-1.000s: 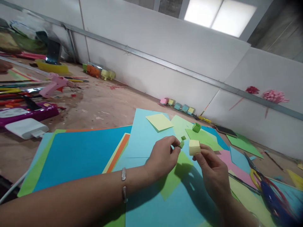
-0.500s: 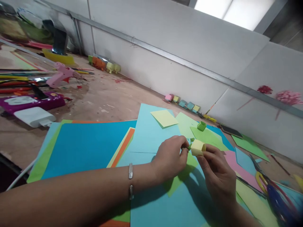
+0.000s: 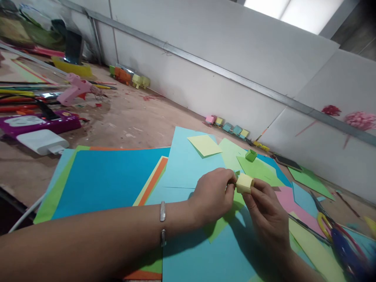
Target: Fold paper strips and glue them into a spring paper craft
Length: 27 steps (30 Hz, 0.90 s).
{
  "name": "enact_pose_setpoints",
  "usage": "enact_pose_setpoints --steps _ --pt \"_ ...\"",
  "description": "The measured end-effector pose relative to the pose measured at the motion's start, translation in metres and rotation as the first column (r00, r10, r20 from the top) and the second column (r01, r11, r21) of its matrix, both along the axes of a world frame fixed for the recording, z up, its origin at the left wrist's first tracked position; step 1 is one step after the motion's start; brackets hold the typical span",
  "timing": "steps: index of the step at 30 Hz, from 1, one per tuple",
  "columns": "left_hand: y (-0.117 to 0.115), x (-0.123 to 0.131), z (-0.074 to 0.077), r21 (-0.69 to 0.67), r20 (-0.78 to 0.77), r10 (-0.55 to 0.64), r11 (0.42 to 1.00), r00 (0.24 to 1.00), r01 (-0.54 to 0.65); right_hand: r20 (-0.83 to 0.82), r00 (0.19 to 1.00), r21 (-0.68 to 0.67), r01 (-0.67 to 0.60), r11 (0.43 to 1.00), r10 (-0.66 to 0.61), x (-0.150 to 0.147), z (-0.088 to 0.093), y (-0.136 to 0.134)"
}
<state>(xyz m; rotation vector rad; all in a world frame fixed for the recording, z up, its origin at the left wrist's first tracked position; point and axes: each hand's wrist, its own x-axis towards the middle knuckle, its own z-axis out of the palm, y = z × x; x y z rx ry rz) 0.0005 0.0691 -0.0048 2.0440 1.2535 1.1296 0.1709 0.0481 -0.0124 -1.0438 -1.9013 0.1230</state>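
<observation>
1. At approx. 4 o'clock from view ctr., the small pale-yellow folded-paper cube is held up over a light-blue paper sheet, betw. both hands.
2. R hand: thumb + fingers clamped on cube's 3 o'clock side. L hand: thumb + forefinger tips pinched at its 9 o'clock side, apparently on a tiny green folded-paper piece, mostly hidden; can't tell if piece touches cube.
3. Step in hand, by the look of it: lining up piece w/ cube's near-L face.
4. Next move prob. calls for light, steady R grip (thin paper likely dents) & precise L fingertip placement, w/o skewing the piece.
5. Containers: small bright-green open paper box, approx. 12–1 o'clock from cube, on a green paper sheet; inside n/a from this angle.
6. At 10 o'clock, far end: yellow plastic-looking holder w/ dark phone-like slab upright in or on it, can't tell which; beyond, clear plastic bag, contents unclear.
</observation>
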Motion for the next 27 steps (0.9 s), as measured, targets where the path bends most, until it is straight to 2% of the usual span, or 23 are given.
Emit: enact_pose_setpoints --steps 5,13,19,27 --pt "0.0004 0.0 -0.0001 0.0 0.0 -0.016 1.0 1.0 0.016 0.016 1.0 -0.016 -0.001 1.0 0.001 -0.0002 -0.0003 0.0005" --pt "-0.0008 -0.001 -0.0009 0.055 -0.037 -0.072 0.996 0.997 0.074 -0.088 0.996 -0.118 -0.038 0.992 0.028 -0.0017 0.0021 -0.0013" --pt "-0.0039 -0.0011 -0.0009 0.045 -0.084 -0.092 0.994 0.992 0.097 -0.127 0.99 -0.136 -0.077 0.988 0.06 -0.0003 0.003 -0.0007" --pt "-0.0073 -0.0016 -0.0026 0.054 0.017 -0.145 0.988 0.989 0.144 -0.17 0.983 -0.218 -0.109 0.97 0.072 -0.0019 0.0075 -0.0025"
